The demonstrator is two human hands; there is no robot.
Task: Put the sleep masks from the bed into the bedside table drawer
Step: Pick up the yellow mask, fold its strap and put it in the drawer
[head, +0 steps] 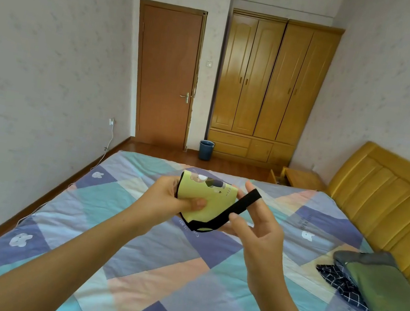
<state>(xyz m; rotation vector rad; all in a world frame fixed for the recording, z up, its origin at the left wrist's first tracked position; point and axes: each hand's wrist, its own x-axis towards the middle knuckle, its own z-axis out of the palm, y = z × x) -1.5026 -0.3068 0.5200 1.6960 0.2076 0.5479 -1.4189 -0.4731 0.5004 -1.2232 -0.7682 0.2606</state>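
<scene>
- Two bare hands hold one yellow-green sleep mask (203, 198) in the air above the bed (152, 268), roughly over the middle of the patchwork quilt.
- The left hand (164, 200) grips the left end of the mask, thumb pressed on its front face and fingers curled behind it.
- The right hand (253, 231) has the mask's black elastic strap (235, 210) looped over its raised fingers, with the thumb tip touching the strap lower down; the strap runs taut from there to the mask's lower edge.
- The mask's front shows small cartoon figures along its top edge, and a black trim lines its border.
- Near the headboard (386, 202), a grey-green pillow (385, 302) lies on the right of the bed, with a dark checked cloth (339, 283) tucked just beside and partly under it.
- Beyond the far side of the bed stands the wooden bedside table (303, 178), its drawer (274, 177) pulled open; what is inside cannot be seen.
- A blue bin (206, 150) sits on the floor between the brown door (165, 75) and the wardrobe (272, 85).
</scene>
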